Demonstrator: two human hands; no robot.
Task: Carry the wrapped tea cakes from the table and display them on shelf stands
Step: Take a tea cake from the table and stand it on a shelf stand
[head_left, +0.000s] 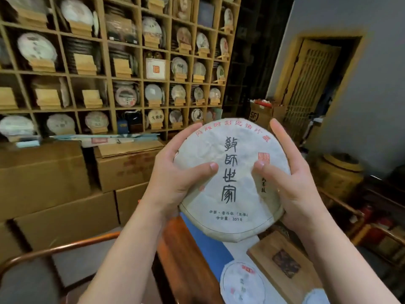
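A round tea cake [232, 194] in white paper with black characters is held up in front of me, face toward the camera. My left hand [175, 176] grips its left edge, thumb lying across the front. My right hand [285, 178] grips the right edge, thumb on the front as well. Below, on the wooden table [184, 260], lies another wrapped tea cake [242, 284], and part of a third [315, 298] shows at the bottom edge. The wooden grid shelf [111, 77] at the back left holds many tea cakes on small wooden stands; one empty stand [92, 98] sits in a middle cell.
Stacked cardboard boxes [54, 194] stand between me and the shelf. A curved wooden chair rail [54, 251] is at lower left. A wooden tray [282, 262] lies on the table by a blue cloth [203, 240]. A lattice door [306, 84] and a round jar [337, 176] are at right.
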